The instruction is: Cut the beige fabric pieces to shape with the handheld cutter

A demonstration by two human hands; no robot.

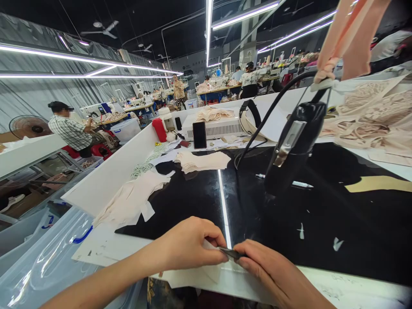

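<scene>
My left hand (189,242), at the table's near edge, is closed on a pale cream fabric piece (193,275), which hangs below the fingers. My right hand (272,266) is closed around a small dark pair of thread snips (232,253), whose tip reaches the left fingertips. Part of the snips is hidden by the right fingers. Beyond both hands lies a black table sheet (193,199). A stack of cream fabric pieces (204,161) rests on its far side, and a looser pile (131,197) spreads at the left.
A black device with a metal plate (291,141) hangs by a pink cloth strip (334,60) at right. Behind stand a phone (199,134) and a white vented box (222,128). Blue-handled plastic bins (48,257) flank the left. A seated person (71,128) works farther off.
</scene>
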